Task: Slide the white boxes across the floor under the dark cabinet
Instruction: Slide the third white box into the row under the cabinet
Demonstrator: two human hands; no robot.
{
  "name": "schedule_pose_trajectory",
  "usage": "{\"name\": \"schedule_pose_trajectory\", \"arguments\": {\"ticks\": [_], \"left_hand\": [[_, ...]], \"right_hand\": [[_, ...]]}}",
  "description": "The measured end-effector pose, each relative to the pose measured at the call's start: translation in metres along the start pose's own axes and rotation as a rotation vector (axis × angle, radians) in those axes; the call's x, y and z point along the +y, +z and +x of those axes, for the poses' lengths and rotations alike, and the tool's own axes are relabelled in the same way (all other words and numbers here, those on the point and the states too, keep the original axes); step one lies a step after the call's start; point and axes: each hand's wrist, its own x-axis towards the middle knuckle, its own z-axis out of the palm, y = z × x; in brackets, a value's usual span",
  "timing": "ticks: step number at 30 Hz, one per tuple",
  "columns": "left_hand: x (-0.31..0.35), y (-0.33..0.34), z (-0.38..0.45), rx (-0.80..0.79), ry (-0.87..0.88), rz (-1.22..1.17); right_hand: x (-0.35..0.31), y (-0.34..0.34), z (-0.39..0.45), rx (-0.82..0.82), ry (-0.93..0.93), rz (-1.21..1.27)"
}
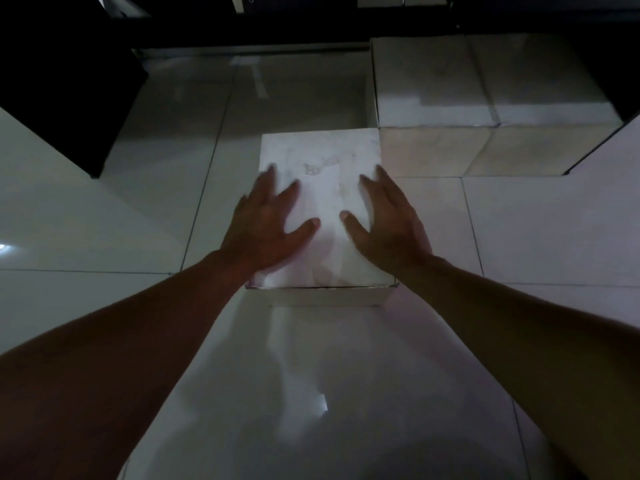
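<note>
A white box (323,161) lies on the tiled floor in the middle of the view. My left hand (268,225) rests flat on its top left part, fingers spread. My right hand (388,225) lies flat on its top right part, fingers spread too. Neither hand grips anything. Two more white boxes (429,88) (540,81) stand side by side at the upper right, partly under the dark cabinet (311,26) that runs across the top. The near box's far right corner touches the left one of these.
A dark cabinet side panel (65,98) juts out at the left, another (623,105) at the far right. Glossy white floor tiles (554,230) spread all around. A shadowed gap under the cabinet lies beyond the near box, left of the two boxes.
</note>
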Motion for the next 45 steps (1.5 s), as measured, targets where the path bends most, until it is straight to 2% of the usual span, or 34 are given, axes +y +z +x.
{"name": "schedule_pose_trajectory", "arguments": {"ticks": [2, 3, 6, 9, 21, 27, 30, 34, 37, 45], "left_hand": [[-0.001, -0.008, -0.009, -0.067, 0.290, 0.141], [-0.002, -0.010, -0.014, -0.124, 0.370, 0.169], [-0.005, -0.009, -0.024, -0.243, 0.459, 0.191], [-0.008, -0.006, -0.025, -0.226, 0.503, 0.247], [-0.010, -0.009, 0.016, -0.217, 0.384, 0.251], [-0.010, -0.014, 0.066, -0.385, 0.292, 0.209], [-0.005, -0.013, 0.093, -0.415, 0.264, 0.202], [-0.006, -0.008, 0.119, -0.398, 0.261, 0.110], [-0.009, -0.002, 0.138, -0.387, 0.264, 0.072], [-0.011, 0.009, 0.174, -0.320, 0.245, 0.033]], "right_hand": [[0.006, -0.008, -0.014, -0.096, -0.303, -0.084], [0.010, -0.012, -0.020, -0.187, -0.386, -0.137], [0.023, -0.025, -0.034, -0.379, -0.434, -0.263], [0.024, -0.030, -0.037, -0.355, -0.456, -0.288], [0.021, -0.017, 0.010, -0.342, -0.373, -0.258], [0.033, -0.003, 0.045, -0.312, -0.258, -0.246], [0.041, 0.001, 0.065, -0.246, -0.210, -0.314], [0.058, -0.003, 0.089, -0.161, -0.086, -0.421], [0.068, -0.005, 0.111, -0.157, 0.006, -0.494], [0.078, -0.001, 0.160, -0.193, 0.037, -0.536]]}}
